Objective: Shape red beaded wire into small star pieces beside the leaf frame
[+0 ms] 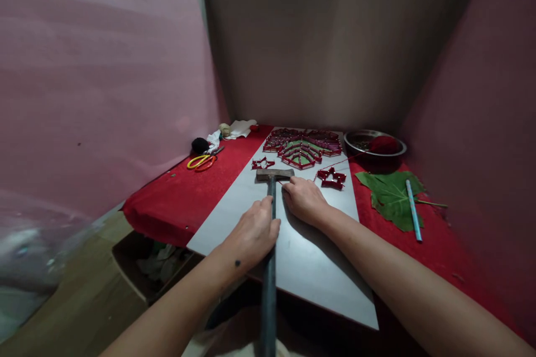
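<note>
My left hand (pixel 253 232) is wrapped round the dark handle of a hammer (pixel 269 295), whose head lies low over the white board (pixel 318 268). My right hand (pixel 305 198) is closed at the right end of the hammer head; whatever its fingertips pinch is hidden. Just right of it sits a star (pixel 332 178) of red yarn wound on nails. A second, smaller red yarn star (pixel 263 163) is beyond the hammer head on the left. Farther back, a large leaf-shaped yarn design (pixel 302 149) in red, with green and purplish parts, covers the board's far end.
On the right, a metal bowl (pixel 355 146) holds a red yarn ball (pixel 384 145), its strand running onto the board. A green leaf (pixel 387 195) and a light-blue pen (pixel 414 211) lie nearby. Scissors (pixel 202 162) and black yarn (pixel 200 145) rest left on red cloth (pixel 167 201).
</note>
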Motion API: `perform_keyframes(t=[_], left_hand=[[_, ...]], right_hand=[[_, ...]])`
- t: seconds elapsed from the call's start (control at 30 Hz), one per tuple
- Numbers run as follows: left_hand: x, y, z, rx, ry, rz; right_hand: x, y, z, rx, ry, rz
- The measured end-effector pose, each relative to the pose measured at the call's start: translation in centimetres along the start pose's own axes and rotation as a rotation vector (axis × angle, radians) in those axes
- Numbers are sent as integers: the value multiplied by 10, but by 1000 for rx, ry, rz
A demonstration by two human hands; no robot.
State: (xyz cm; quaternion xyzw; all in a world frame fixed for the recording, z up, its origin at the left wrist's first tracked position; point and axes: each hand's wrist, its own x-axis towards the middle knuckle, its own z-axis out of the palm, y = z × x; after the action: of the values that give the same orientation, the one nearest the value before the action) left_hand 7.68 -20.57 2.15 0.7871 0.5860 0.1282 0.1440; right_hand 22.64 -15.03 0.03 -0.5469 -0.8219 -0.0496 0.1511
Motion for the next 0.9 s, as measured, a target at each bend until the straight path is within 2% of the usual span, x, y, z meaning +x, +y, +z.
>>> perform_keyframes(t=[0.17,0.27,0.33,0.47,0.53,0.6,0.63,0.7,0.8,0.87,0.9], left_hand=[[5,17,11,-24,-10,78],[10,16,6,-25,-54,209],[18,7,-5,-64,-86,309],[48,-22,-33,-92,84,373],[65,-37,-44,-71,90,388],[79,-51,-50,-43,100,361],[85,-58,-52,-36,105,355],[95,-72,-51,-59,138,325],[107,-94,-42,-132,202,260],[112,-107,-35,-194,231,225],[113,-112,-31,-213,238,209]], right_hand=[[1,10,1,85,3,27],[0,13,3,137,16,40],[-2,12,2,144,43,38],[-4,10,-6,81,67,-29],[2,19,-15,103,147,-53],[14,43,-29,161,283,-20],[22,60,-36,182,349,42],[39,105,-52,158,455,263],[55,178,-73,38,482,643],[57,215,-81,20,508,841],[55,227,-83,8,522,890]])
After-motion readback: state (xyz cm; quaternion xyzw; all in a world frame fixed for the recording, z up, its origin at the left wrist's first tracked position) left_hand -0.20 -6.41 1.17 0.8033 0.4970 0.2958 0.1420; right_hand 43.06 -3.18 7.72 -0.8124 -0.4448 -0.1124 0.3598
